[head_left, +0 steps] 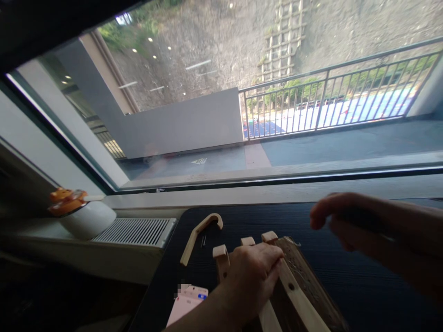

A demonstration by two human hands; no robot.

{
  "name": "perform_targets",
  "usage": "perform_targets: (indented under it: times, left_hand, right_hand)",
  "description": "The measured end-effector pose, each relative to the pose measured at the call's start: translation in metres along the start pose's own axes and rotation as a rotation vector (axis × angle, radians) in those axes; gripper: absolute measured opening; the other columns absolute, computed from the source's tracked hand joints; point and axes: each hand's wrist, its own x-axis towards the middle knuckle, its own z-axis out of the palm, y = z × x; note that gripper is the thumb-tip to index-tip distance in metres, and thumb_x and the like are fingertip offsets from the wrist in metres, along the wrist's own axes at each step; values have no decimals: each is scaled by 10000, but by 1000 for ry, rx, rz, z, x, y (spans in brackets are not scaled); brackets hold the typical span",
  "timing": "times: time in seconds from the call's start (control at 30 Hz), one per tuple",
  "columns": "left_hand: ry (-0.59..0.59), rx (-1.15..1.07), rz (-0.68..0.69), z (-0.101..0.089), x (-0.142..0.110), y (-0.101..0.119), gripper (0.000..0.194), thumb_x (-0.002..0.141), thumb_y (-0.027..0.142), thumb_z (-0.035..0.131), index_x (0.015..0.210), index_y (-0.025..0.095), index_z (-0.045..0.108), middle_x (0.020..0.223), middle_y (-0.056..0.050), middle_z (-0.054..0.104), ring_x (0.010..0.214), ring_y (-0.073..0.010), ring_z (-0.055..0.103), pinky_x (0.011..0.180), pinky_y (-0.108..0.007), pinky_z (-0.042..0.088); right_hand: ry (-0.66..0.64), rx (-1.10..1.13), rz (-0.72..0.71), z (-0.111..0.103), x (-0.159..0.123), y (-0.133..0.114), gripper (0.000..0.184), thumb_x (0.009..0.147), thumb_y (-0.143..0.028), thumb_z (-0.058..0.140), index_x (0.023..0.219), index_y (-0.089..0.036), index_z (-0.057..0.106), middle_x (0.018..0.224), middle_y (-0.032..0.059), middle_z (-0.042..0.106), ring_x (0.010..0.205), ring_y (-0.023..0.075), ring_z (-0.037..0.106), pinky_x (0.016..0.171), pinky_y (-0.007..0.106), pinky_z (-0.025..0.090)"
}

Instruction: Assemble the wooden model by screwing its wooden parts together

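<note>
Window [194, 60]: spans the far side. Black table [249, 221]: stands before it. Wooden rack [302, 299]: lies near, left hand [256, 269] closed over it. White pot [89, 219], left: holds an orange figure [64, 200]. Right hand [367, 221]: raised right, fingers curled, contents unclear. Wooden hook [199, 233]: lies left.

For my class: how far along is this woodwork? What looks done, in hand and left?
Three curved wooden strips are already on the brown board; whether they're all fixed is unclear. The left hand grips the strips; the right hand hovers over the table. One loose curved piece, beside two small pins, probably remains to be added.
</note>
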Motion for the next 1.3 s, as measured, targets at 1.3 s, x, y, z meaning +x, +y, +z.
perform_targets:
  times: [1.3]
  left_hand:
    - [21, 143, -119, -1, 2, 7, 233, 832, 209, 566, 1034, 313, 619, 788, 43, 728, 660, -157, 687, 581, -217, 472]
  right_hand:
    - [-358, 104, -12, 42, 25, 10, 313, 900, -476, 473, 792, -207, 591, 702, -9, 614, 608, 116, 526, 541, 232, 417]
